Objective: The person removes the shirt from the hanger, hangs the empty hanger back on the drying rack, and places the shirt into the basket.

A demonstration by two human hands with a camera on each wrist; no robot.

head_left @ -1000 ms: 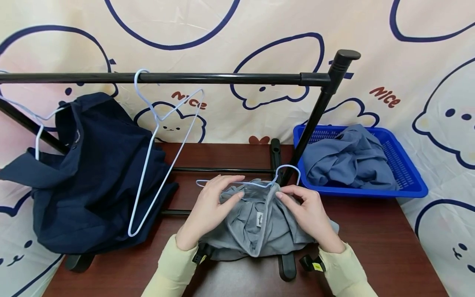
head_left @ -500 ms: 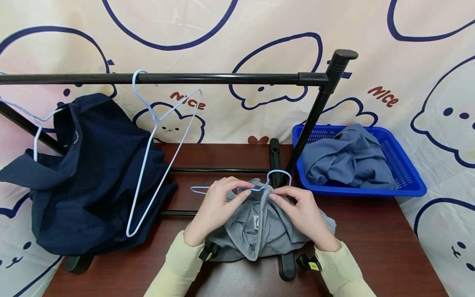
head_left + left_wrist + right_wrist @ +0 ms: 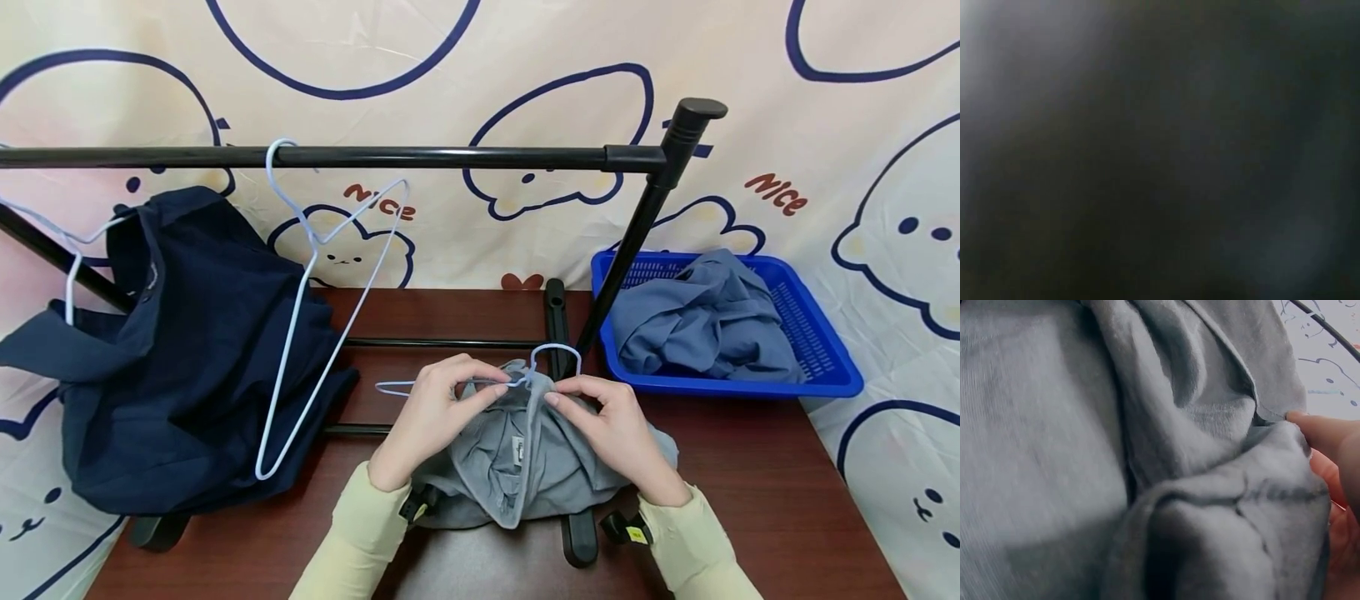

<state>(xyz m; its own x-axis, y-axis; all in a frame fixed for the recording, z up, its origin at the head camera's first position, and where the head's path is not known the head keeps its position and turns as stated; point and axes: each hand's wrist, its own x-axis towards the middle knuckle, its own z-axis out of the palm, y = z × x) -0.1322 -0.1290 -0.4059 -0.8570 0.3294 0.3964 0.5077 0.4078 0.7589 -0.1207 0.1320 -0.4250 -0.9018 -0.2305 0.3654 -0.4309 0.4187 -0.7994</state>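
A grey garment (image 3: 562, 475) with a white inner label lies bunched on the table. The hook of a light-blue hanger (image 3: 556, 346) stands up from its neck opening, one hanger end sticking out to the left; the rest is hidden in the cloth. My left hand (image 3: 438, 408) pinches the hanger's arm left of the hook between thumb and fingertips. With thumb and forefinger, my right hand (image 3: 611, 425) pinches the garment's edge just right of the hook. In the right wrist view, grey cloth (image 3: 1041, 456) fills most of the picture, with right-hand fingers (image 3: 1329, 434) on its edge. The left wrist view is dark and blurred.
A black rail (image 3: 450, 158) crosses above, joined to a slanting post (image 3: 626, 250). On it hang a bare light-blue hanger (image 3: 292, 333) and, leftward, a navy garment (image 3: 195, 375) on another hanger. A blue basket (image 3: 832, 358) holding blue-grey cloth (image 3: 712, 325) stands back right.
My left fingertips have closed on the hanger's arm. The hanger has moved left and its hook slightly down. My right hand has shifted a little left with the garment's edge.
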